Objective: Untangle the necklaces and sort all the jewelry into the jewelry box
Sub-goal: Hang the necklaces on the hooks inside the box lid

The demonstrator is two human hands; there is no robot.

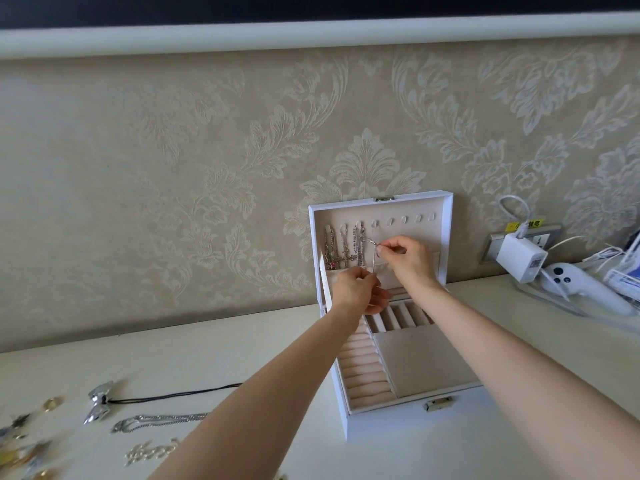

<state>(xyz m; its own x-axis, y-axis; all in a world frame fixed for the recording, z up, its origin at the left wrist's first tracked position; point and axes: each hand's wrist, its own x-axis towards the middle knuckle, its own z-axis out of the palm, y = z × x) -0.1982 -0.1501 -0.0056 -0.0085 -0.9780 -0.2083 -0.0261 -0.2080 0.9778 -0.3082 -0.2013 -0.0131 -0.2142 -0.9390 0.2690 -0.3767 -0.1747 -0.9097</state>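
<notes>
A white jewelry box (381, 419) stands open against the wall, its lid (405, 225) upright with a row of hooks. Three necklaces (343, 249) hang from the left hooks. My right hand (407, 256) pinches the top of a thin silver necklace (373, 252) near the fourth hook. My left hand (360, 289) holds the lower part of that chain in front of the lid pocket. More jewelry lies on the table at the left: a bow pendant on a black cord (98, 401), a silver chain (159, 420) and a pale chain (152, 452).
Gold and silver small pieces (24, 445) lie blurred at the left edge. A white charger (521, 256) sits in a wall socket at the right, with cables, a white controller (575, 282) and a rack beside it. The box has ring rolls and compartments.
</notes>
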